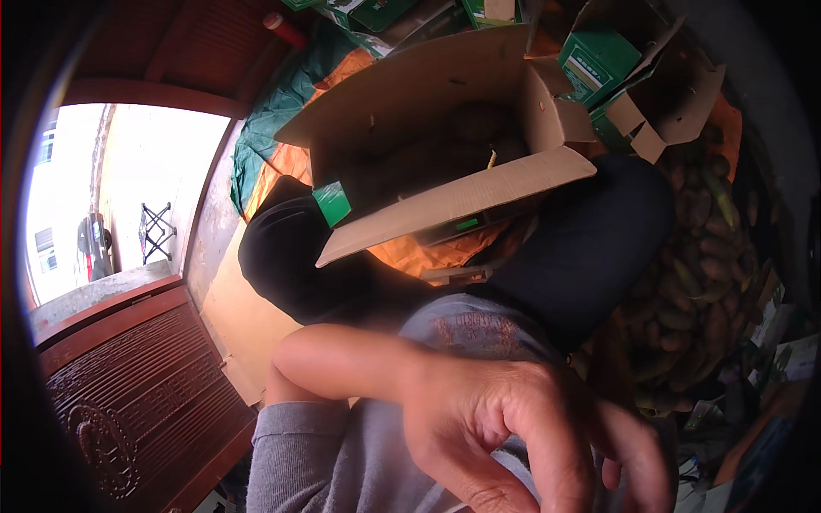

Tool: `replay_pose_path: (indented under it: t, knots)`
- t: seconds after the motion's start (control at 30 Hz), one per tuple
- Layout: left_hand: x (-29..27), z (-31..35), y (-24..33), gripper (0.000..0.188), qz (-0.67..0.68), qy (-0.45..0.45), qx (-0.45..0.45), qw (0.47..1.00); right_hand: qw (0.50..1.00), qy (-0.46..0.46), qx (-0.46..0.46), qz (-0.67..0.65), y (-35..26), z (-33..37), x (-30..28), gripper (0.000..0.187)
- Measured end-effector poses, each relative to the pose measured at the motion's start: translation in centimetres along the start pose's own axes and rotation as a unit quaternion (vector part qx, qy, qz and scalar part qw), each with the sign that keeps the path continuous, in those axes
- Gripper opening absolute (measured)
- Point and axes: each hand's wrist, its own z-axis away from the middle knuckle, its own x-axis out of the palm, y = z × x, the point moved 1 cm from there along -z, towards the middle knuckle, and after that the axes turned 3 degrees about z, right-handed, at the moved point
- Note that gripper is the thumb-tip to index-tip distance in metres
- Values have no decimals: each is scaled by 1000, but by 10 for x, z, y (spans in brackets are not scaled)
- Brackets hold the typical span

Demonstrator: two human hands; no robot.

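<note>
My left hand (pixel 513 427) reaches across my body toward the right, close to the camera. Its fingers are bent and spread apart, with the tips running to the lower edge, and nothing shows between them. My right hand cannot be seen. Beyond my crossed legs (pixel 564 256) stands an open cardboard box (pixel 453 201), its near flap folded out toward me. The inside is dark, and what lies in it is hard to make out. A small green patch (pixel 332 203) marks the flap's left corner.
To the right lies a heap of long brownish produce (pixel 701 274). More open green-and-brown boxes (pixel 599 61) stand at the back right. Orange and green sheeting (pixel 267 128) covers the ground. A carved reddish-brown wooden panel (pixel 137 402) is at the left, below a bright opening.
</note>
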Motion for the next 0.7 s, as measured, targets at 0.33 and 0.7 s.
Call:
replay_pose_path:
  t: [0.33, 0.7]
  knots:
    - [18, 15, 61, 30, 26, -9, -48, 998, 994, -47, -93, 23, -33, 71, -54, 110]
    - [35, 19, 85, 47, 23, -49, -7, 998, 960, -63, -271, -22, -95, 175, -120, 86]
